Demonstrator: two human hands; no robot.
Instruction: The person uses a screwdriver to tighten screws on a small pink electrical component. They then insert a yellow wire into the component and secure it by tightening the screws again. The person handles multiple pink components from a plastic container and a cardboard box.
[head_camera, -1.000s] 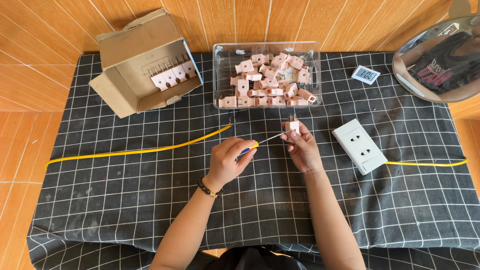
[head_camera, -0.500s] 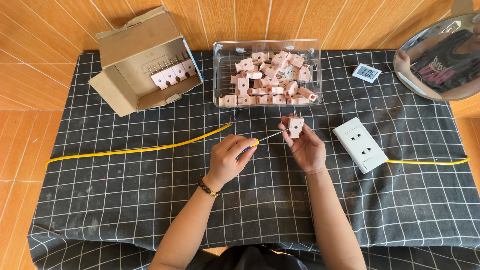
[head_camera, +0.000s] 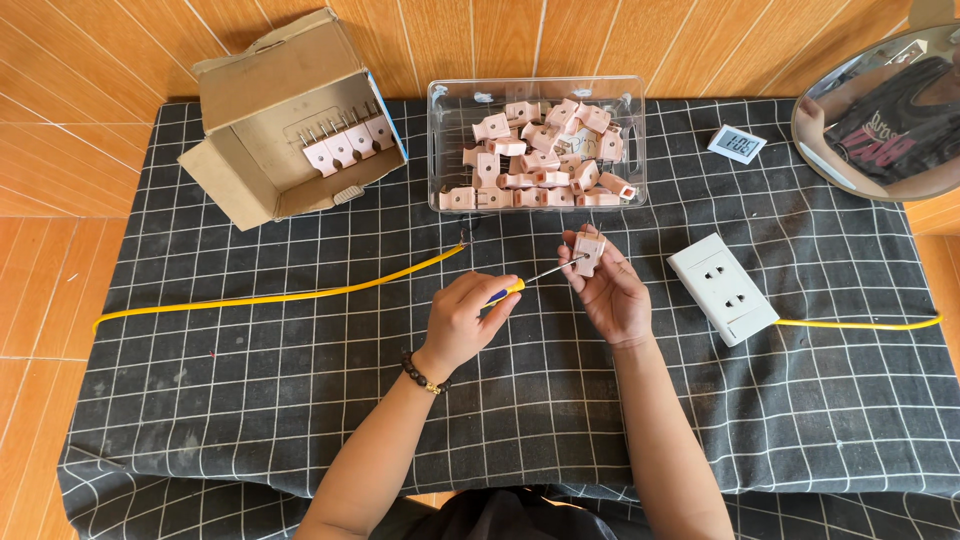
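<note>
Left hand (head_camera: 465, 320) is wrapped around a small screwdriver (head_camera: 530, 280) with a yellow-and-blue handle, shaft angled up and right so the tip meets the pink plug (head_camera: 587, 251). Right hand (head_camera: 607, 290) pinches that plug between thumb and fingertips, raised off the cloth and tipped toward the driver, probably so its screw faces the tip. Both hands are mid-table, above the black checked cloth (head_camera: 300, 400).

Just right of the right hand lies a white wall socket (head_camera: 722, 288), face up, with a yellow wire (head_camera: 860, 324) running off its right side. Another yellow wire (head_camera: 280, 296) lies to the left, its bare end near the hands.

Behind them: a clear bin (head_camera: 535, 145) of loose pink plugs, within reach. Far left, an open cardboard box (head_camera: 290, 120) has plugs lined up in a row. Small digital display (head_camera: 737, 144) and a round mirror (head_camera: 885, 115) sit at far right.
</note>
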